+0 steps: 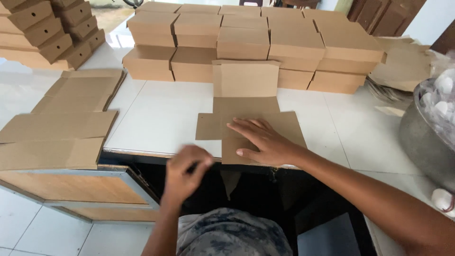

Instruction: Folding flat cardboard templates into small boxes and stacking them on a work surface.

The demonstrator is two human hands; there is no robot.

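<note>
The right hand lies flat, palm down, on an unfolded cardboard sheet at the near edge of the white surface. Its fingers are stretched out and slightly spread, pressing on the lower middle part of the sheet and pointing to the left. The sheet is a flat box blank: its far flap stands upright against the stacks behind it, while the side flaps lie flat on the surface and the near flap reaches the edge.

The left hand hangs just below and in front of the surface edge, to the left of the sheet and apart from it. Its fingers are curled in loosely; the picture is blurred there, so I cannot tell whether they pinch anything.

Behind the sheet, folded cardboard boxes stand in neat stacks across the far part of the surface. More boxes are piled at the far left corner. A pile of flat cardboard blanks lies on the left, partly over the edge of the surface. On the right stands a grey metal pot with small white round things wrapped in clear plastic above it.
</note>
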